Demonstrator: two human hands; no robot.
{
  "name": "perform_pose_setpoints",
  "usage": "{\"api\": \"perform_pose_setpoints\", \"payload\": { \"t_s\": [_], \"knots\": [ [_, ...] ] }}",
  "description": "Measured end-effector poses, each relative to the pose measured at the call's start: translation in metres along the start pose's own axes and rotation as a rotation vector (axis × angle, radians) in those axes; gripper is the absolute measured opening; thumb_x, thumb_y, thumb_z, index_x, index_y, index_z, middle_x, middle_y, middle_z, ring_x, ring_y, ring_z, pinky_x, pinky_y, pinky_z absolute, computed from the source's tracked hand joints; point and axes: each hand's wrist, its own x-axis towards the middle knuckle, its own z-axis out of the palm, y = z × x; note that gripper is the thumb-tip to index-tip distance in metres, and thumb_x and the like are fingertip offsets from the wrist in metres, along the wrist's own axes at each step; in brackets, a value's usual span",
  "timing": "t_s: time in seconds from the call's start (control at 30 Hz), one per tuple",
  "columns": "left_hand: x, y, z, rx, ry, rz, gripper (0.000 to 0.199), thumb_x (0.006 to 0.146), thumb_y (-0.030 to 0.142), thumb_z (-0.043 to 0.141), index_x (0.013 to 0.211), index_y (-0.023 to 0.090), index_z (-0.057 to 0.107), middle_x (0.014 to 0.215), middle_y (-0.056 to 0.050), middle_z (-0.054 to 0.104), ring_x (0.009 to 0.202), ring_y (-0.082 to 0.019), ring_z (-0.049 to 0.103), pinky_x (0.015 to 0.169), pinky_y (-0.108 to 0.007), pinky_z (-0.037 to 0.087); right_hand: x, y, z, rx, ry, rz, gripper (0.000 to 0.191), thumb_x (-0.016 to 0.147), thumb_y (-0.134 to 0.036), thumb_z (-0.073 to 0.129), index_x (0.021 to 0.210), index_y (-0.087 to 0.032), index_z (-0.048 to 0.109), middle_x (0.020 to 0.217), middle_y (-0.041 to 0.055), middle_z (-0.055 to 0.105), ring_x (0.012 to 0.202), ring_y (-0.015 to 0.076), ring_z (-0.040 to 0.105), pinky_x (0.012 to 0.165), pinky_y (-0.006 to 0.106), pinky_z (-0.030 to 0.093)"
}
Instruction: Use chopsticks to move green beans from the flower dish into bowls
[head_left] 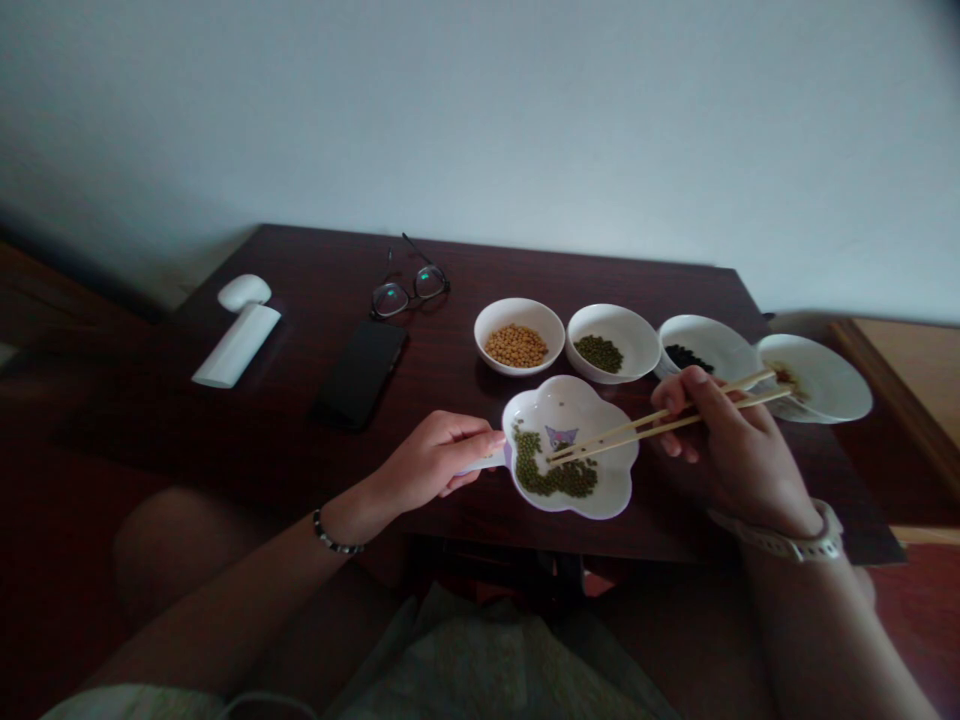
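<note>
Pale plaster wall [480,120] is filling the upper half of my feed, and a dark wood tabletop [525,265] is running across the middle. Along its far side, I am seeing a row of white bowls: the first is holding yellow soybeans [517,346], the second smaller green mung beans [598,353], and the third black beans [688,357], while a shallow white bowl [832,385] at the right is showing a brownish residue. Toward the upper left, eyeglasses [410,285], a black smartphone [360,372], and a white plastic object [238,345] are lying on the wood. At lower center, a flower-shaped white dish [611,490] with a cartoon print is carrying a curved patch of mung beans [551,472]. The left hand [431,465] is holding the dish by its short handle, its fingers [469,440] closed around it. The right hand [739,450] is gripping bamboo chopsticks [667,420] in its fingers [705,385], with the tips over the beans; I cannot tell whether they are pinching one. I am judging the beans to be light, hard, and slippery, so they are best taken singly, right at the chopstick tips.
</note>
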Motion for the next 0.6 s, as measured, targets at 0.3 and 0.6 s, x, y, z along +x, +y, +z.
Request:
{"api": "perform_pose_setpoints", "payload": {
  "t_s": [0.3,0.6],
  "knots": [
    [0.0007,-0.0002,0.0006,0.011,0.000,0.002,0.050,0.112,0.053,0.065,0.075,0.020,0.061,0.051,0.006,0.051,0.042,-0.008,0.040,0.044,-0.022,0.027,-0.0021,-0.0023,0.0073,0.003,-0.025,0.010,0.050,0.112,-0.061,0.076,0.083,-0.021,0.071,0.071,0.0011,0.060,0.051,0.0097,0.049,0.041,0.022,0.036],
    [0.0004,-0.0018,0.0004,-0.013,-0.002,0.009,0.051,0.111,0.055,0.068,0.075,0.020,0.062,0.050,0.006,0.050,0.041,-0.009,0.039,0.043,-0.022,0.027,-0.0004,-0.0044,0.0038,0.073,-0.020,-0.027,0.046,0.112,-0.057,0.076,0.082,-0.023,0.068,0.077,0.0014,0.059,0.051,0.0103,0.048,0.041,0.027,0.033]
  ]
}}
